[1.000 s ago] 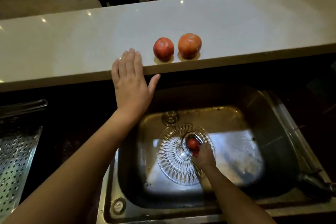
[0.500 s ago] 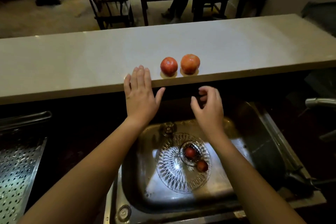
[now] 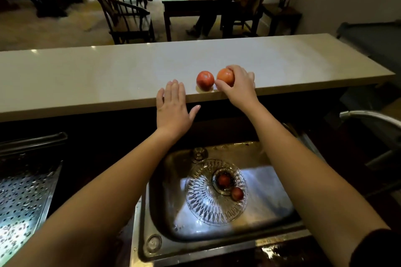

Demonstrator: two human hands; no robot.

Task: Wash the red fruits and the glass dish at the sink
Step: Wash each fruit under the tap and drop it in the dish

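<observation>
Head view: our right hand wraps its grip around the right-hand fruit on the surface. Our left hand lies spread flat on the near edge, holding nothing.

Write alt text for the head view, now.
The right hand grips the right-hand of two large red fruits on a pale counter; the left hand rests flat on its edge. Below, a glass dish holding two small red fruits sits in a steel sink.

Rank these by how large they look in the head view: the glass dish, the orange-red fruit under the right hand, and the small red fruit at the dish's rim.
1. glass dish, largest by far.
2. orange-red fruit on the counter, gripped by the right hand.
3. small red fruit, smallest, though it is no farther from the camera.
</observation>
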